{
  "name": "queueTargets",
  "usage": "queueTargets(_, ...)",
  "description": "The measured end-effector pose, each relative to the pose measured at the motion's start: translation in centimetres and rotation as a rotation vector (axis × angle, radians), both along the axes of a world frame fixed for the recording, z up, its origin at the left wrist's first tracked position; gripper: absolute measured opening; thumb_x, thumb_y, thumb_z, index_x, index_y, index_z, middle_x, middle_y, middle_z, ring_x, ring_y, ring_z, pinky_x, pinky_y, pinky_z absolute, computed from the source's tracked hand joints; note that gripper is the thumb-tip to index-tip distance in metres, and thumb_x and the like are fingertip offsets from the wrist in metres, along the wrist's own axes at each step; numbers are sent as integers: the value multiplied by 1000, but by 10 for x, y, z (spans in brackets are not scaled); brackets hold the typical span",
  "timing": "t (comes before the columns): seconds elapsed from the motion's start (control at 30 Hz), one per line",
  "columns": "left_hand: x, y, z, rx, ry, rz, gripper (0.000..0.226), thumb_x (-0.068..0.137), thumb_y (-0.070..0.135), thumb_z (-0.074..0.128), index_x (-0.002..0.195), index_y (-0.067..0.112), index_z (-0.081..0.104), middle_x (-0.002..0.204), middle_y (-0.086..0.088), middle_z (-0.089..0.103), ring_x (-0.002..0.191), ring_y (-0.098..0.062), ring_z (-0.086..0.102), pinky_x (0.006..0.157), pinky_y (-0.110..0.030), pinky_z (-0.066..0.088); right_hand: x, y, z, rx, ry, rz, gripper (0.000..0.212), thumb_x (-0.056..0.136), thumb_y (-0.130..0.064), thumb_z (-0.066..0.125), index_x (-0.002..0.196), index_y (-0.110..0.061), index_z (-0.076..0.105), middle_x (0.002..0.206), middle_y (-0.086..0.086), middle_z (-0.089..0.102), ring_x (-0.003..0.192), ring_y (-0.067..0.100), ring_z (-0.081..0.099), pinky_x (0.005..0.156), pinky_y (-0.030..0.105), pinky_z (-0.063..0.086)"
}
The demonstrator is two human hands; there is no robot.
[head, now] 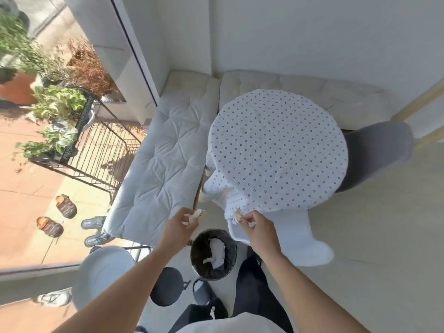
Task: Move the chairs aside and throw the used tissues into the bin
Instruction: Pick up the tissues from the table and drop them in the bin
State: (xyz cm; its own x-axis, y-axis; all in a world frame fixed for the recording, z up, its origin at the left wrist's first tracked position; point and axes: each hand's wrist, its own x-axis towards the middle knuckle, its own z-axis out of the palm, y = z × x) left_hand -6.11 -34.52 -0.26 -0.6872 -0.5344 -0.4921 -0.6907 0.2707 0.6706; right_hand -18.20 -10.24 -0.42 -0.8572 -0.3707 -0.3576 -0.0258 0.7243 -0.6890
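My left hand pinches a crumpled white tissue just above and left of the bin. My right hand grips a stained, crumpled tissue at the near edge of the round table. The black bin, lined with a dark bag, stands on the floor between my hands and holds white tissue. A white chair is tucked under the table's near side. A grey chair stands at the table's right.
The round table wears a dotted white cloth. Cushioned benches run along the left and the back wall. A small black stool and a white seat stand near my legs. Shoes lie outside the glass.
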Motion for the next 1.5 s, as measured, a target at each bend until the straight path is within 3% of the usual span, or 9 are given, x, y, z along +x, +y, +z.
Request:
queueTargets(0.07, 20, -4, 1, 28, 13, 25, 20, 95, 40, 72, 110, 30, 66, 93, 3, 75, 72, -16, 75, 50, -21, 53, 16, -7, -2, 13, -24, 45, 10, 99, -40, 65, 102, -31, 69, 103, -20, 70, 93, 10, 68, 82, 38, 60)
queueTargets(0.2, 57, -8, -9, 64, -1, 77, 16, 94, 40, 72, 106, 32, 67, 89, 6, 76, 70, -11, 73, 62, -33, 56, 43, -18, -12, 72, -47, 131, 12, 98, -48, 64, 101, -36, 67, 104, -20, 71, 95, 11, 68, 79, 37, 60)
queueTargets(0.33, 87, -4, -30, 93, -49, 107, 17, 95, 39, 70, 109, 31, 66, 93, 10, 74, 75, -7, 69, 62, -26, 46, 64, -27, -24, 114, -115, 169, 15, 98, -45, 67, 98, -31, 69, 99, -17, 72, 92, 2, 67, 75, 27, 56)
queueTargets(0.53, 118, 10, -70, 171, -91, 163, 19, 97, 40, 68, 112, 29, 64, 95, 10, 72, 72, -5, 67, 55, -17, 47, 85, -26, -65, 152, -203, 194, 11, 97, -43, 68, 92, -33, 69, 95, -16, 73, 89, -1, 65, 67, 18, 46)
queueTargets(0.63, 125, 18, -96, 185, -145, 173, 23, 96, 44, 66, 116, 32, 63, 99, 8, 73, 78, -1, 65, 60, -19, 44, 90, -21, -91, 169, -234, 173, 12, 98, -43, 67, 92, -33, 69, 93, -15, 71, 79, 4, 66, 62, 22, 43)
queueTargets(0.97, 127, 57, -228, 257, -223, 249, 20, 97, 38, 65, 116, 31, 64, 101, 7, 74, 76, -7, 70, 48, -13, 43, 101, 9, -239, 212, -290, 165, 13, 95, -43, 69, 86, -34, 67, 84, -10, 73, 73, 12, 68, 62, 27, 47)
queueTargets(1.13, 127, 83, -300, 310, -260, 269, 21, 95, 38, 66, 115, 30, 64, 100, 2, 76, 81, -22, 74, 59, -25, 50, 103, 25, -312, 248, -309, 183, 10, 94, -41, 70, 88, -34, 67, 86, -12, 72, 72, 12, 69, 63, 26, 47)
queueTargets(1.3, 123, 97, -353, 300, -289, 244, 24, 97, 43, 65, 116, 29, 63, 99, 3, 73, 71, -16, 66, 60, -27, 48, 100, 31, -366, 266, -302, 171, 11, 96, -37, 70, 85, -34, 66, 86, -11, 72, 73, 11, 68, 63, 25, 46)
queueTargets(1.5, 118, 100, -378, 276, -295, 189, 51, 91, 54, 72, 135, 36, 54, 118, 8, 70, 97, -17, 71, 84, -38, 59, 100, 30, -382, 205, -340, 121, 9, 95, -44, 68, 95, -36, 69, 98, -14, 74, 82, 15, 74, 73, 32, 59)
